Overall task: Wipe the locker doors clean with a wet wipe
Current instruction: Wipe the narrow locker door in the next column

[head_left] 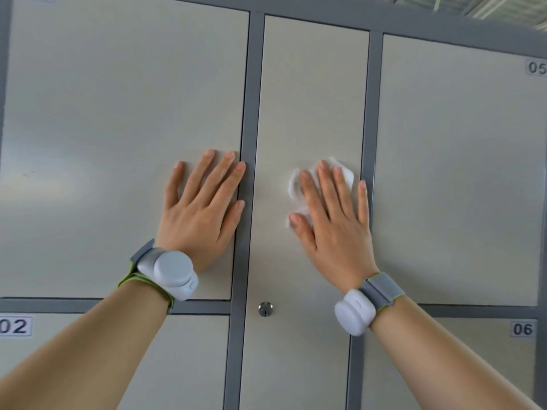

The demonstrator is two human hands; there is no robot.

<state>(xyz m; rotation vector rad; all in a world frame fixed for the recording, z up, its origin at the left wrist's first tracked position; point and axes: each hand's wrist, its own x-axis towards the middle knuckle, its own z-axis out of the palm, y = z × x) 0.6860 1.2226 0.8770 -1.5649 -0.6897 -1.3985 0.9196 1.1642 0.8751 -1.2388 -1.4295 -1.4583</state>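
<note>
Wet wipe [293,184] is pressed against the middle door [310,99] under the spread fingers of the right hand [334,220]; the left hand [201,208], also spread, is braced on the neighbouring door [118,113]. Held by flat fingers only, the crumpled wipe could be dropped mid-stroke, and palm marks may be left by the bracing hand.

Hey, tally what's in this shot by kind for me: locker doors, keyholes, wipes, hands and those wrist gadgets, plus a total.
Locker doors: 5
Keyholes: 1
Wet wipes: 1
Hands, left hand and right hand: 2
Wrist devices: 2
Total: 11
</note>
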